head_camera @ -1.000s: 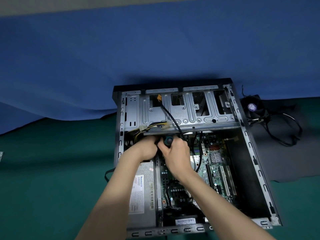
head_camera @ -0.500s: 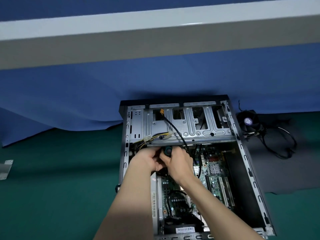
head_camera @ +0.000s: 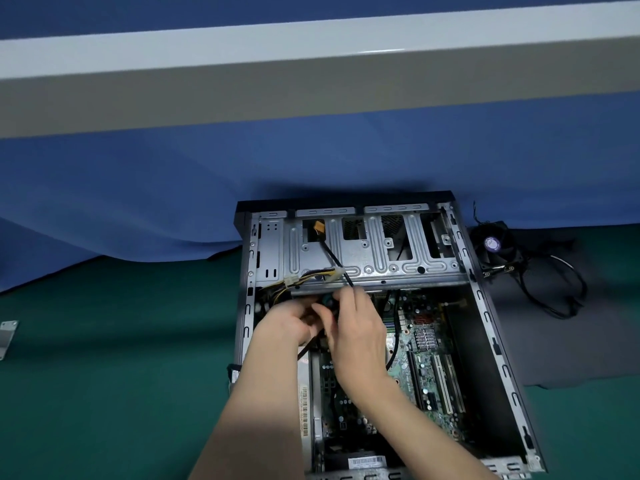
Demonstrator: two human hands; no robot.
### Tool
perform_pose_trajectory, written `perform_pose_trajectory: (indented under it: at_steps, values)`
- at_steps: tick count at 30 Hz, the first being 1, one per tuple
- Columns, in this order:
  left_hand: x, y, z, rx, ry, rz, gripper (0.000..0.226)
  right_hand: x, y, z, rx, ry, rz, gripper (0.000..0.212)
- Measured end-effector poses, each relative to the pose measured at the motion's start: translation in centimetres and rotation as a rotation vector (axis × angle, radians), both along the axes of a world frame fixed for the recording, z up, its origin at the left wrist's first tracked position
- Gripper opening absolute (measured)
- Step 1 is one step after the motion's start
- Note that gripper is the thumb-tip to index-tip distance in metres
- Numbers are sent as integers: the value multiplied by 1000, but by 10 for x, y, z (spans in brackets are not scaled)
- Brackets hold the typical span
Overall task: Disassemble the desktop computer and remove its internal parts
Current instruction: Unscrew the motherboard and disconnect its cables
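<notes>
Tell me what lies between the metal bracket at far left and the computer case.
Head view: only bare green mat from metal bracket to computer case; a black loop pokes out beside the case's left wall.

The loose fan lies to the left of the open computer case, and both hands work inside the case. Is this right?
No. The head view shows the fan to the right of the computer case, not the left. The left hand and right hand do work inside it.
</notes>
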State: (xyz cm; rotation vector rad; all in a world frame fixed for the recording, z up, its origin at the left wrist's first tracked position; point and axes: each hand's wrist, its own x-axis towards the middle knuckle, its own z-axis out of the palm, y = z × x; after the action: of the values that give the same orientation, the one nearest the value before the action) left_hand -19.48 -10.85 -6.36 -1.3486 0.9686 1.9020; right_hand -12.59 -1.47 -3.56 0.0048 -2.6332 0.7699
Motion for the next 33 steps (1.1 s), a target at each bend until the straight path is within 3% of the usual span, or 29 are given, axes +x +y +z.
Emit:
perform_pose_trajectory:
  at_steps: [4,8,13,19,26,30,33]
  values:
    - [0,3,1,27,42,38,21,2,3,-3,13,-37,97,20]
    - [1,6,-3,-28,78,12,18,1,10,-7,-53,-82,195,50]
    - [2,-6,-4,67,48,43,15,-2,3,-15,-337,-51,156,21]
    - [1,-5,-4,-27,93,-23,23,-4,-2,-16,-272,22,174,31]
    - [2,-9,-2,7,82,-99,22,1,2,-15,-255,-6,244,20]
    - [4,-4,1,-57,130,-119,23,0,1,-9,-255,-17,277,41]
    - [3,-5,-1,-94,123,-109,24,1,2,-9,-260,-9,286,27]
